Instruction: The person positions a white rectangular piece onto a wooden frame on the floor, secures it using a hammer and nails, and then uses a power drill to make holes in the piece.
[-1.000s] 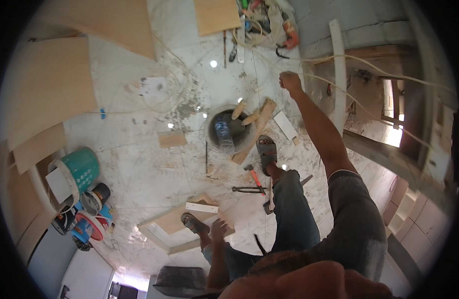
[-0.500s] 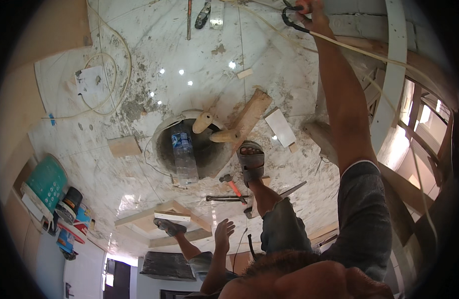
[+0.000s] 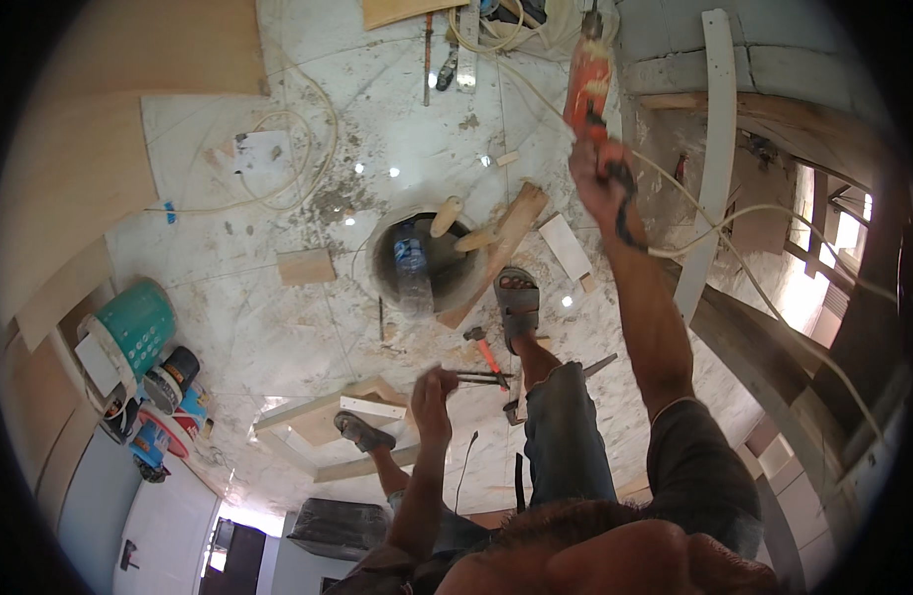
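Note:
My right hand (image 3: 597,183) is closed around the rear handle of an orange-red power drill (image 3: 587,89). The drill points away from me at the upper right, over the floor beside the wall, with its chuck at the far end. From its grip a black sleeve runs into a pale cord (image 3: 675,248). Held lower and nearer to me, my left hand (image 3: 434,397) has its fingers curled in, with no object showing in it. Past its fingers lie a hammer (image 3: 486,352) with an orange handle and a dark pincer-like tool (image 3: 481,377).
A round bucket (image 3: 370,260) holds a plastic bottle (image 3: 413,268) and wooden-handled tools. Beside it lie a wooden plank (image 3: 516,233) and a white board piece (image 3: 566,246). A wooden frame (image 3: 298,458) is by my left foot. A long white strip (image 3: 716,129) leans at right.
My right arm has swung leftward and down in view, bringing the whole drill into sight. My left hand has risen and its spread fingers have curled. The view has shifted.

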{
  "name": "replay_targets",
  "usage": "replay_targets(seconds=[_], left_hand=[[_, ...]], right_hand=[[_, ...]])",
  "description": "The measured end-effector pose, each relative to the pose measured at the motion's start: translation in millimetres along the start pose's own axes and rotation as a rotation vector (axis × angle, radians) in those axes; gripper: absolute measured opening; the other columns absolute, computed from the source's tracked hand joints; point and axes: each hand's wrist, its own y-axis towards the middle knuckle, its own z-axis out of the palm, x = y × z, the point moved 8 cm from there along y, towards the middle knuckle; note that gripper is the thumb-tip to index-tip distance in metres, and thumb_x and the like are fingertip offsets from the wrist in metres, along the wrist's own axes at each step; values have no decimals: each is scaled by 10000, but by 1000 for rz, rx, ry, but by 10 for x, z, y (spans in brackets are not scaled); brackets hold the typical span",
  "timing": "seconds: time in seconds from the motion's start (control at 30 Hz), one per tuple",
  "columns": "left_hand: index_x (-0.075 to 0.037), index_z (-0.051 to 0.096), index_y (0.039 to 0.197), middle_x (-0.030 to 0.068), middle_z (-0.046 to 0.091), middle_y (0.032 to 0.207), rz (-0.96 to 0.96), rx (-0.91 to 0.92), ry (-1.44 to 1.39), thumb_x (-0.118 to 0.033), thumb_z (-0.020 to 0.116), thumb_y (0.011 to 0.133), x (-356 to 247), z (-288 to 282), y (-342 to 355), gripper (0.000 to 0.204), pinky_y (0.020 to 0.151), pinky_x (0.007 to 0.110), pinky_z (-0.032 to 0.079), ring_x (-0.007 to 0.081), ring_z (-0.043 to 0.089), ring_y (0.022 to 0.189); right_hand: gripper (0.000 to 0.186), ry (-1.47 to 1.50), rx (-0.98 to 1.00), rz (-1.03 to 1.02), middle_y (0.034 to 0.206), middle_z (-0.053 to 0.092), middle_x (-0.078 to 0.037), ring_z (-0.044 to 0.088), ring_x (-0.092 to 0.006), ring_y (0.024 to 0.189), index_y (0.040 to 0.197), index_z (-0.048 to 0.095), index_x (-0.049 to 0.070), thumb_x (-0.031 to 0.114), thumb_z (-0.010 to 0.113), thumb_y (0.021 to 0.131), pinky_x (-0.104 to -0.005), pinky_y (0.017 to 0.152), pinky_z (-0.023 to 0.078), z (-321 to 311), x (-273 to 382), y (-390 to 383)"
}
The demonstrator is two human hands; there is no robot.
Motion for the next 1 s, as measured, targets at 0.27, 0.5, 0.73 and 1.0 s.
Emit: replay_targets(seconds=[0.27, 0.5, 0.73, 1.0], left_hand=[[17, 481, 1272, 117, 574, 1150, 387, 478, 75, -365, 654, 871, -1962, 1261, 861, 580, 883, 288, 452, 162, 559, 1022], [-27, 437, 1318, 99, 583, 1137, -101, 878, -143, -389, 718, 794, -1606, 132, 42, 695, 833, 291, 515, 184, 596, 1009], [-45, 414, 1317, 90, 582, 1132, -163, 288, -663, -377, 655, 875, -496, -1436, -899, 603, 823, 344, 548, 179, 609, 991], [-25, 561, 1098, 64, 626, 904, -330, -90, -960, -330, 640, 892, 520, -2431, -1655, 377, 612, 300, 548, 158, 638, 768]], right_hand=[[707, 631, -66, 525, 883, 503, -103, 513, -180, 723, 1402, 243, -97, 349, 486, 911, -308, 562, 471, 1209, -1677, -2216], [780, 663, 0, 928, 760, 533, -92, 511, -148, 587, 1418, 248, -82, 432, 522, 900, -244, 487, 443, 1981, -2876, -3585], [589, -1171, 35, 1049, 1082, 613, -228, 623, -275, 869, 1265, 500, -71, 398, 567, 916, -352, 717, 542, 2237, -3162, -5153], [783, -2524, 1673, 269, 1247, 526, -193, 474, -373, 1174, 1429, 317, 36, 176, 675, 746, -487, 1001, 367, 3003, -4712, -4804]])
